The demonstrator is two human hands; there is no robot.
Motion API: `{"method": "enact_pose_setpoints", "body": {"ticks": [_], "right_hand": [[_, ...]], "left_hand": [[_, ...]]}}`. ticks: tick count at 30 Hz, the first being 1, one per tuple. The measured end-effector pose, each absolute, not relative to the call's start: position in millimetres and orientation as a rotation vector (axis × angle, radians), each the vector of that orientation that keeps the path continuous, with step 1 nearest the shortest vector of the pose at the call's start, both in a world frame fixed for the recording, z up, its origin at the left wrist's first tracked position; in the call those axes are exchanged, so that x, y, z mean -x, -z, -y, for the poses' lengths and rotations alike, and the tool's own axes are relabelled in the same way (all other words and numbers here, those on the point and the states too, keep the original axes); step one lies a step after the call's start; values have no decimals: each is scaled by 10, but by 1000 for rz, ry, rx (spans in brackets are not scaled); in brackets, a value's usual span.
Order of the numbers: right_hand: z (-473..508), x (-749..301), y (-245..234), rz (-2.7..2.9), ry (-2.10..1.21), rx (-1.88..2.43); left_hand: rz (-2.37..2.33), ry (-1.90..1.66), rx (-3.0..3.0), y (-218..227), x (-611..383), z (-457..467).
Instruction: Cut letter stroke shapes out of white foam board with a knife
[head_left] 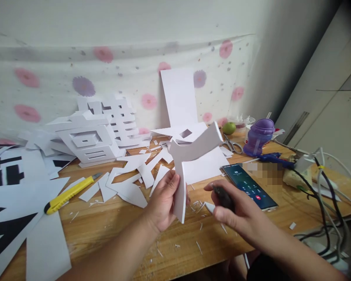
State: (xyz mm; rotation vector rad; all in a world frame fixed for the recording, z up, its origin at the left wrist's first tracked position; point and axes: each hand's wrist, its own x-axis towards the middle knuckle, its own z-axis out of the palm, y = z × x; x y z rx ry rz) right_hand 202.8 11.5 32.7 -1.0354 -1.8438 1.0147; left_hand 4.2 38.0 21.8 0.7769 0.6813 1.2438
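Observation:
My left hand (pixel 166 199) pinches a white foam-board cutout (pixel 190 154) by its lower stem, holding it upright above the table. The piece has a curved arm reaching to the upper right. Beside it, apart from the cutout, my right hand (pixel 240 210) is closed around a short dark-handled tool (pixel 224 198); the working end is not clear. A pale pointed shape shows just below that hand, and I cannot tell whether it belongs to the tool. White offcuts (pixel 131 193) and thin slivers lie on the wooden table (pixel 175 249) around my hands.
A yellow utility knife (pixel 71 193) lies left, near black-and-white printed sheets (pixel 10 230). Layered white cut-out characters (pixel 90 136) stand behind. At right are a lit phone (pixel 250 186), scissors (pixel 232 145), a purple cup (pixel 259 136), a green fruit (pixel 229 128), a blue tool (pixel 273 158) and tangled cables (pixel 327 195).

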Motion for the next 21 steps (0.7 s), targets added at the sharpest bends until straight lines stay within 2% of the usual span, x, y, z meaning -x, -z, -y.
{"method": "enact_pose_setpoints", "body": {"ticks": [4,9,21], "right_hand": [[-97,-1994,-337,2273,-485,1013],[-131,-1882,-293,2329,-124,1000],[-158,-1945,-329,2278,5,962]], "left_hand": [[-679,-1237,-759,-225,-87,-338],[-592,-1198,-733,-236,-134,-285],[-567,-1089,-687,-121,-105,-243]]}}
